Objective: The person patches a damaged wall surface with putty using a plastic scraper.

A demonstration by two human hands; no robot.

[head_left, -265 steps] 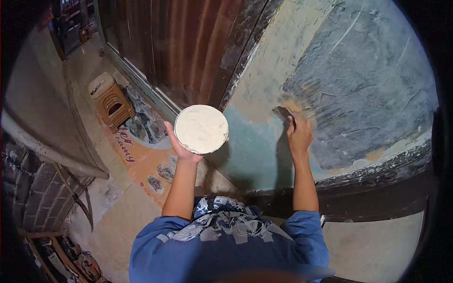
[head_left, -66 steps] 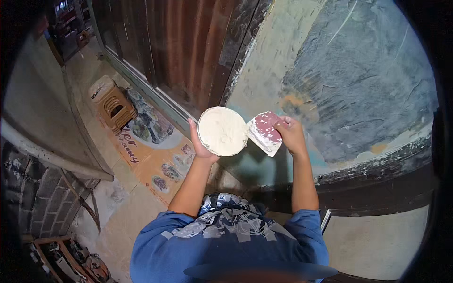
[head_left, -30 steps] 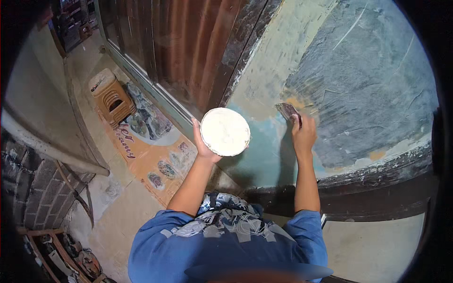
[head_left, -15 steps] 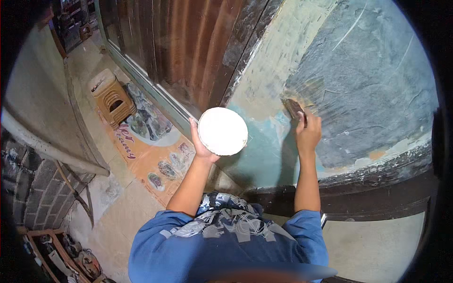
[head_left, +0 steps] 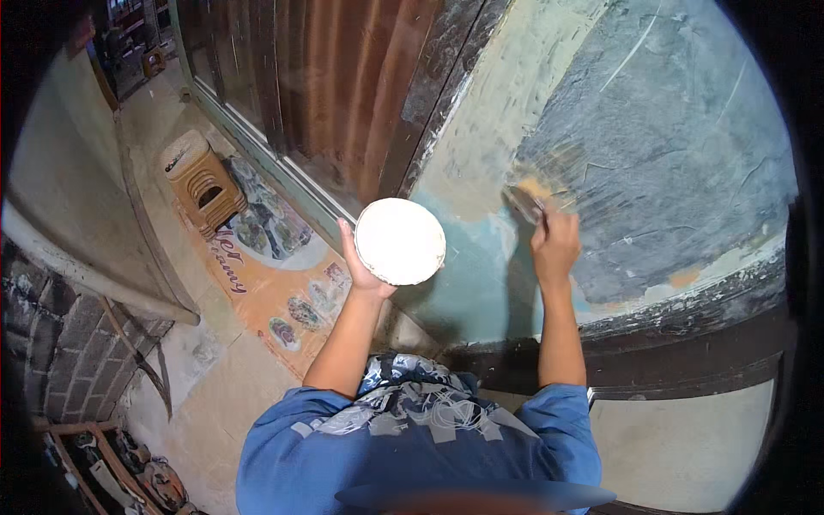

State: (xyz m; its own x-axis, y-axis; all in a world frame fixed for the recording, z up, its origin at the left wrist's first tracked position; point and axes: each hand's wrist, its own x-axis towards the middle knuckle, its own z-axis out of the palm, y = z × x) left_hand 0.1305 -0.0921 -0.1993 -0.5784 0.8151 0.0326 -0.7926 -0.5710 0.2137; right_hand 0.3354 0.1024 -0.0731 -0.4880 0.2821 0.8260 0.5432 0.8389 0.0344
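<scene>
My left hand (head_left: 360,279) grips a round tub of white paste (head_left: 400,242) from beneath and the side, holding it level at mid view. Right of it, my right hand (head_left: 554,240) pinches a flat scraper (head_left: 525,199) by its back end. The scraper is tilted, its front edge on a patchy wall panel (head_left: 652,172) of grey, pale green and turquoise, at a small tan-orange patch with streaks. The hand's shadow falls on the turquoise part below. A pale, rough vertical band (head_left: 506,94) runs along the panel's left side.
A dark wooden door with glass (head_left: 326,86) stands upper middle. On the tiled floor at left, stacked tan plastic stools (head_left: 199,180) stand on an orange printed sheet (head_left: 240,283). A curved pale pipe (head_left: 103,279), block wall (head_left: 64,352) and wooden rack (head_left: 107,463) line the left side.
Since about two seconds ago the scraper has gone from the tub's rim up to the wall. In the last half second it moved slightly left, and the tub shifted slightly left too.
</scene>
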